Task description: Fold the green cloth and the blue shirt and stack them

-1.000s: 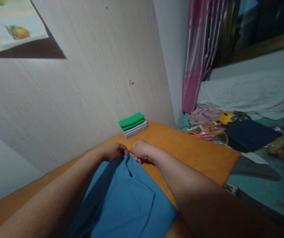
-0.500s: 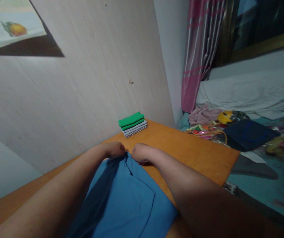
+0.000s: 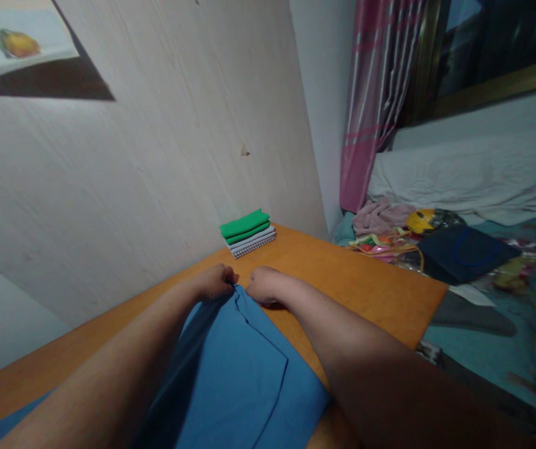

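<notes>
A blue cloth (image 3: 235, 380) with a dark seam line, perhaps the outline of a pocket, is drawn up to a narrow top between my hands. My left hand (image 3: 216, 282) is closed on the cloth's top edge. Beside it, my right hand (image 3: 263, 287) is closed at the same edge, its fingertips largely hidden from me. The cloth widens from there toward me over the orange-brown table (image 3: 343, 274), and part of it shows at the lower left under my left forearm. Just beyond my hands sits a small stack of folded cloths (image 3: 247, 234), green above grey and checked.
A pale wall panel (image 3: 156, 156) rises along the table's far side. Right of the table lie a dark blue bag (image 3: 469, 252), a pink cloth (image 3: 382, 216) and a yellow item (image 3: 420, 220). A pink curtain (image 3: 366, 112) hangs by the window.
The view has shifted slightly. My left hand's fingers have moved a little at the cloth's edge, and more blue cloth shows at the lower left. The right hand keeps its place.
</notes>
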Available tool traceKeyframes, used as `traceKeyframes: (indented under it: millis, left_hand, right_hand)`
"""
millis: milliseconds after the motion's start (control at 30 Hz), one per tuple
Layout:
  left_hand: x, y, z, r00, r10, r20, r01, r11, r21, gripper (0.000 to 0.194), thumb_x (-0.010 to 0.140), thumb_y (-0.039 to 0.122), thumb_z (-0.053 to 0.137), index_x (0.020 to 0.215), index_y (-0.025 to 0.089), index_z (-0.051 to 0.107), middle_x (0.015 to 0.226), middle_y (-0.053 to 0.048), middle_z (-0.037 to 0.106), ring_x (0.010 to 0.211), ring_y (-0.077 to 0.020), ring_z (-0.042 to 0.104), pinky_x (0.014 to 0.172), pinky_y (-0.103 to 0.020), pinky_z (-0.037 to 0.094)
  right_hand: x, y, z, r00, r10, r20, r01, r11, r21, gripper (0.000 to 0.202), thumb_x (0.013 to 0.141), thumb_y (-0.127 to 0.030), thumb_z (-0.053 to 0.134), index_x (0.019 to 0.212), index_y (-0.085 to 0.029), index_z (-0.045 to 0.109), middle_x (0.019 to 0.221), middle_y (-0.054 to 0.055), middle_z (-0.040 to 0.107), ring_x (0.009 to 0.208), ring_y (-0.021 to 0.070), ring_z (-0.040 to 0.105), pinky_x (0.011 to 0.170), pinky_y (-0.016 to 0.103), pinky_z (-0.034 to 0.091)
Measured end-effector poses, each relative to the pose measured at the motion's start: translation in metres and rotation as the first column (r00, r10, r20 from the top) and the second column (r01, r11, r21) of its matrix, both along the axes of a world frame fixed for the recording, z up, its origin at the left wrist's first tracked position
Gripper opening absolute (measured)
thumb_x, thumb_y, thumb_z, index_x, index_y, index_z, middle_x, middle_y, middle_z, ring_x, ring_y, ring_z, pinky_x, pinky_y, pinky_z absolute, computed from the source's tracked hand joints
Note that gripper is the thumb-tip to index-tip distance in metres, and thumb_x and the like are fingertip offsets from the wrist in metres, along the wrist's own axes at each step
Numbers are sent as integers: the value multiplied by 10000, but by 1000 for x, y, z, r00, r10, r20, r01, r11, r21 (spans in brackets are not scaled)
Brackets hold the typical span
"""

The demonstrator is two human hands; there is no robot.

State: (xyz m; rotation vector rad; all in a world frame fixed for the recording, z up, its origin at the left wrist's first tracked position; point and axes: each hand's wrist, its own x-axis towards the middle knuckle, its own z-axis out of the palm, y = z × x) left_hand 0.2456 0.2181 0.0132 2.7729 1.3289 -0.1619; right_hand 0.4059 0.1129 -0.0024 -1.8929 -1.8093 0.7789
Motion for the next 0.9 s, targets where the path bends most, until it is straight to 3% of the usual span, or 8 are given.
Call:
traceKeyframes:
  millis: [267, 400, 600, 733, 833, 900]
  left_hand:
    - [-6, -14, -8, 993, 3, 121, -14, 996, 88, 340, 777, 228, 588, 1097, 181, 692, 1168, -105, 679, 1048, -222, 648, 913, -263, 478]
    - [-15, -24, -7, 980, 14, 196, -31, 996, 87, 456, 842, 313, 552, 1264, 150, 607, 1294, -138, 632, 1071, -232, 655, 912, -291, 494]
    - [-38, -75, 10, 968, -38, 250, 43, 999, -14, 390, 850, 361, 559, 1179, 178, 663, 1172, -96, 716, 1027, -234, 667, 902, -324, 502]
    - [-76, -120, 20, 947, 14, 319, 14, 996, -84, 426, 850, 431, 550, 1164, 174, 679, 1179, -118, 715, 1035, -256, 661, 890, -360, 514]
    - [-124, -142, 17, 904, 163, 396, -120, 984, -132, 465, 839, 510, 552, 1151, 196, 691, 1196, -105, 712, 1050, -268, 658, 890, -373, 521]
    - [-165, -151, 11, 826, 298, 478, -254, 954, -157, 502, 795, 570, 583, 1107, 196, 705, 1154, -104, 729, 1035, -283, 667, 888, -385, 529]
  right_hand:
    - [-5, -5, -4, 968, 149, -202, -171, 980, -99, 228, 846, -151, 508, 635, -162, 594, 511, 24, 628, 429, 129, 581, 454, 219, 484]
    - [-5, -6, -3, 951, 166, -259, -208, 968, -141, 275, 867, -190, 514, 606, -144, 586, 481, 29, 607, 397, 118, 556, 435, 214, 496]
    - [-7, -8, -4, 948, 161, -274, -205, 969, -140, 245, 872, -172, 517, 632, -155, 565, 471, 28, 601, 391, 122, 553, 412, 205, 470]
    - [-8, -7, -7, 957, 157, -243, -189, 975, -114, 244, 864, -150, 512, 624, -162, 553, 489, 35, 612, 407, 129, 558, 401, 204, 437]
    - [-6, -5, -12, 974, 126, -187, -139, 989, -56, 264, 872, -174, 508, 615, -158, 562, 505, 46, 615, 428, 131, 557, 419, 208, 416]
    - [-4, -3, -16, 987, 88, -135, -85, 996, 26, 242, 871, -204, 525, 646, -149, 594, 560, 61, 643, 482, 140, 580, 459, 214, 413]
